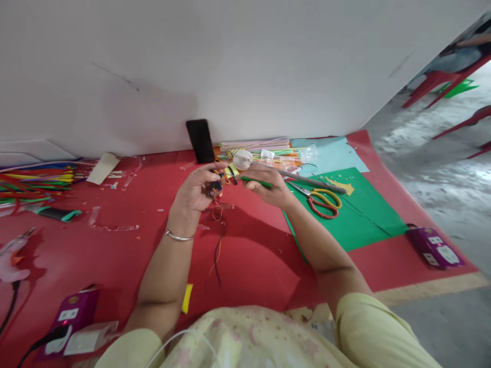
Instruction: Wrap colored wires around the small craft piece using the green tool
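My left hand (197, 188) pinches a small bundle of dark and coloured threads (215, 188), with loose orange and dark strands hanging over the red table cover. Facing it, my right hand (268, 185) is closed round a slim green-handled tool (256, 181). Its thin end points toward the bundle; the exact kind of tool is too small to tell. Just beyond both hands is a white ball (242, 159), and a grey stick (310, 181) runs from near it to the right. Scissors (324, 202) with red and yellow handles lie right of my right forearm.
A dark phone (200, 140) leans against the white wall. Pipe cleaners (42, 179) lie at left, near a glue gun (13, 258). Purple boxes (74, 312) sit at front left and far right. Green sheet (368, 220) covers the right side. A person sits in the background.
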A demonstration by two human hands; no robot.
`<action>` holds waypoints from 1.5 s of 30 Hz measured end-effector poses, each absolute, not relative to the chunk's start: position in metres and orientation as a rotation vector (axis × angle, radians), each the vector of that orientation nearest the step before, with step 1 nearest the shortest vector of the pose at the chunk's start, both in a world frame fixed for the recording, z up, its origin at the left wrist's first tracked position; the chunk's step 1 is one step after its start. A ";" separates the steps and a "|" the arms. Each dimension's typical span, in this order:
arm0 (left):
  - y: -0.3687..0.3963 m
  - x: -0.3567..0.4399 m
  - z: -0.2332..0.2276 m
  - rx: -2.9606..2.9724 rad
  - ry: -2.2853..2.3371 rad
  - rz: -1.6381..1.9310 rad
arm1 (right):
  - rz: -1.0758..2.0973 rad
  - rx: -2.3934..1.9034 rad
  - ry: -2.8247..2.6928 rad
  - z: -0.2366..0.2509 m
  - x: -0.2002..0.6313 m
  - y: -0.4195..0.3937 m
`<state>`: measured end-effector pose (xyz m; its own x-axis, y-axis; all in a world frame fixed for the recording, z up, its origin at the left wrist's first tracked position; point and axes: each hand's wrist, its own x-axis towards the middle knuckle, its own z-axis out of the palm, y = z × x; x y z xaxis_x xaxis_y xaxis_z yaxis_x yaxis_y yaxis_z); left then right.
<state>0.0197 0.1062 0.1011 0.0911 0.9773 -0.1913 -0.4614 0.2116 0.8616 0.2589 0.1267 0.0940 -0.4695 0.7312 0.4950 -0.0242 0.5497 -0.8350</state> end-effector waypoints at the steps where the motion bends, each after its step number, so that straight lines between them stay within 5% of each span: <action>1: 0.107 0.019 0.101 0.729 0.903 1.207 | 1.036 -0.571 -1.862 0.093 0.261 0.127; 11: 0.101 0.040 0.093 0.910 0.919 1.340 | 1.698 -0.699 -1.164 0.055 0.220 0.124; 20: 0.102 0.046 0.084 1.193 1.166 1.602 | 1.463 -0.732 -1.172 0.057 0.217 0.118; 45: 0.106 0.040 0.089 0.989 0.968 1.462 | 1.828 -0.628 -0.814 0.062 0.211 0.124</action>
<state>0.0404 0.1057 0.0894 -0.0830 0.9937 0.0747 -0.3191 -0.0976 0.9427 0.2111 0.1236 0.0620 -0.3677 0.9283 -0.0559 -0.5791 -0.2756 -0.7673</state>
